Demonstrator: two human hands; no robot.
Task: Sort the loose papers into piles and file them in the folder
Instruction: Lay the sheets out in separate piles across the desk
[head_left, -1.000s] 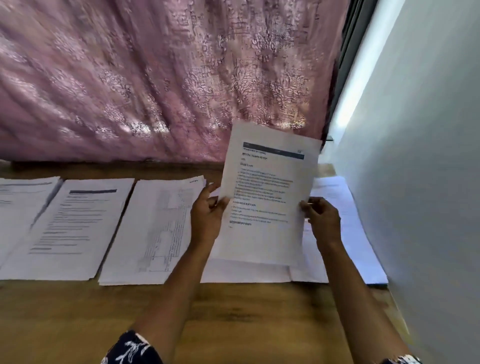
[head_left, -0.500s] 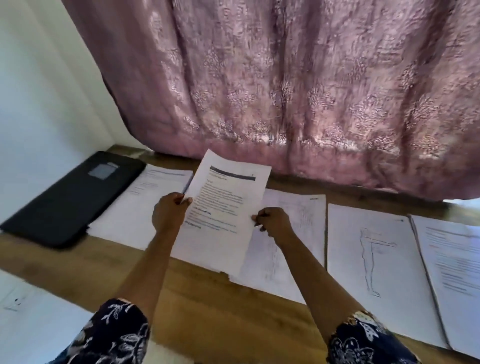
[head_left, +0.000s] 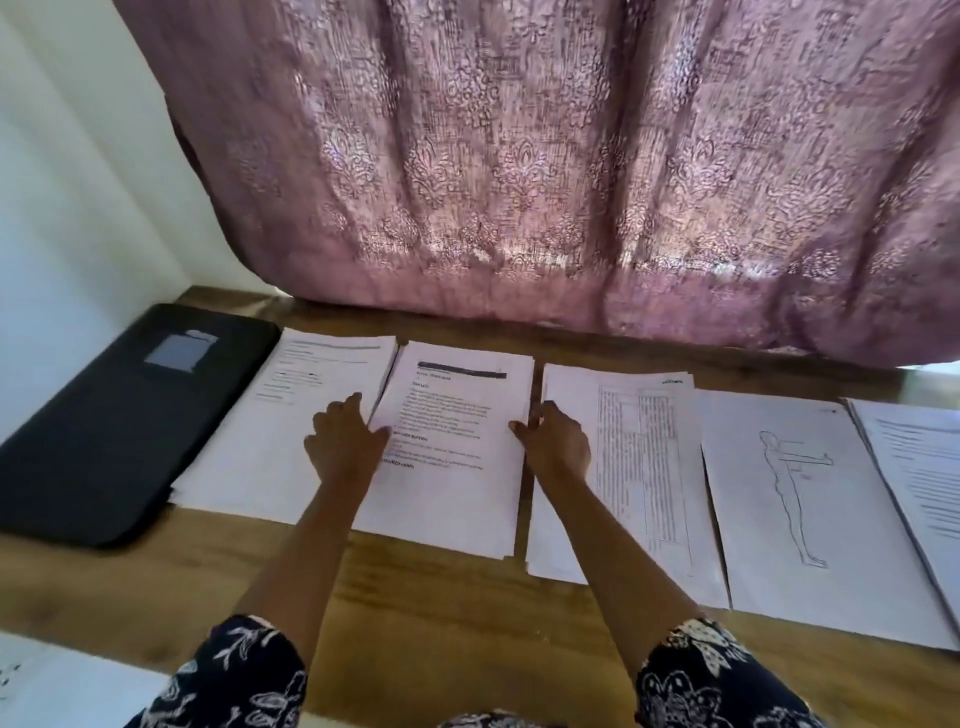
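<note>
On the worktop (head_left: 441, 597), out from the shut black folder (head_left: 119, 415): five paper piles in a row.
- Pile 1 (head_left: 280, 441): just beside folder.
- Pile 2 (head_left: 457, 493) (dark header bar + text): nxt out.
- Pile 3 (head_left: 639, 467) (printed table), pile 4 (head_left: 779, 493) (body outline dwg) further out.
- Pile 5 (head_left: 924, 467): farthest from folder, cut by frame edge.

Left hand (head_left: 343, 441): fingers straight, flat on pile 1, thumb at pile 2's folder-side edge, holds nothing.
Right hand (head_left: 556, 447): fingers bent over gap btwn piles 2 and 3, thumb tip on pile 2's far edge. Can't tell if pinching top sheet or only touching.

Est. progress: sorting looks well advanced, and pile 2's top sheet lies flat. More loose sheets out of frame? Unknown. Filing not begun. Left to do: open folder, load piles.
</note>
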